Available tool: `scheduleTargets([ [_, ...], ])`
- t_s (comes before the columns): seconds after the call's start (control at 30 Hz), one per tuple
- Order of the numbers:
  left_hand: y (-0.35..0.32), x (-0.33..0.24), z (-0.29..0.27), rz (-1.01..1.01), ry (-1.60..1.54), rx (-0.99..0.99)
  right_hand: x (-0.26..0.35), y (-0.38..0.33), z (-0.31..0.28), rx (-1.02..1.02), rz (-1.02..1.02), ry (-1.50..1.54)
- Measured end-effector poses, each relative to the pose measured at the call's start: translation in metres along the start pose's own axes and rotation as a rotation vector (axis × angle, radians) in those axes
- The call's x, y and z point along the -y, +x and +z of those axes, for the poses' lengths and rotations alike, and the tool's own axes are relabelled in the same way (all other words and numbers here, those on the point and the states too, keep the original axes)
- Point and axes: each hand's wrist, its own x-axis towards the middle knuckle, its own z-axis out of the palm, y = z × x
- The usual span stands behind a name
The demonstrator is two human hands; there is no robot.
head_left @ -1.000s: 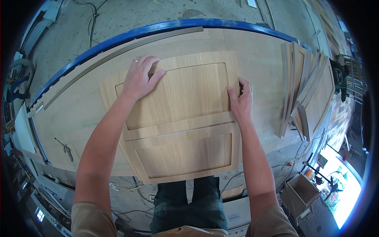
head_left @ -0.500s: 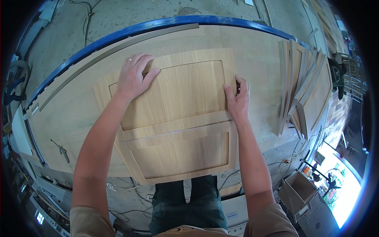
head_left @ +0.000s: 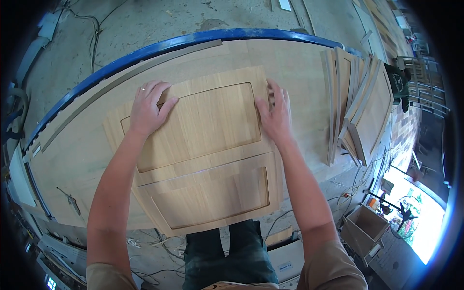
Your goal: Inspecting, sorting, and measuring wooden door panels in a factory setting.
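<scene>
Two light-wood cabinet doors with recessed panels lie edge to edge in front of me. The far door (head_left: 208, 125) is the larger in view; the near door (head_left: 212, 198) reaches past the bench's front edge. My left hand (head_left: 149, 108) closes on the far door's far edge, thumb on its face and fingertips over the rim. At the same door's right edge is my right hand (head_left: 276, 112), thumb on the frame and bent fingers along the outer side. Whatever lies under the doors is hidden.
The doors rest on a wooden workbench (head_left: 299, 72) with a blue rail (head_left: 183, 41) behind. A long grey strip (head_left: 121, 79) lies along the far side. Several framed panels (head_left: 357, 101) lean together at right. A small metal tool (head_left: 70, 200) lies at left; cables trail below.
My right hand has moved farther up along the far door's right edge. The view has shifted, while the doors stay nearly in place on the bench.
</scene>
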Motion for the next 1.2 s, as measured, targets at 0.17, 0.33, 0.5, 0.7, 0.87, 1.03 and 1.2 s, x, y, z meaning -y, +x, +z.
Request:
scheduleTargets([
  [0.17,0.003,-0.007,0.013,0.004,-0.02,0.005,-0.005,0.067,0.003,-0.183,-0.482,-0.14],
  [0.33,0.016,-0.006,0.004,0.005,-0.041,-0.024,-0.004,0.095,0.004,-0.107,-0.479,-0.157],
  [0.5,-0.008,0.019,0.007,-0.198,-0.069,0.161,-0.021,0.092,0.041,-0.157,-0.42,-0.169],
  [0.7,-0.013,0.005,-0.019,-0.127,-0.058,0.111,0.0,0.075,0.007,-0.134,-0.442,-0.174],
  [0.87,-0.062,0.049,-0.079,-0.263,0.148,0.017,0.015,0.076,0.009,-0.141,-0.453,-0.118],
  [1.03,-0.068,0.05,-0.076,-0.323,0.128,-0.081,0.015,0.076,0.013,-0.166,-0.446,-0.115],
  [1.2,-0.07,0.055,-0.075,-0.325,0.164,-0.141,0.02,0.075,0.016,-0.144,-0.435,-0.116],
])
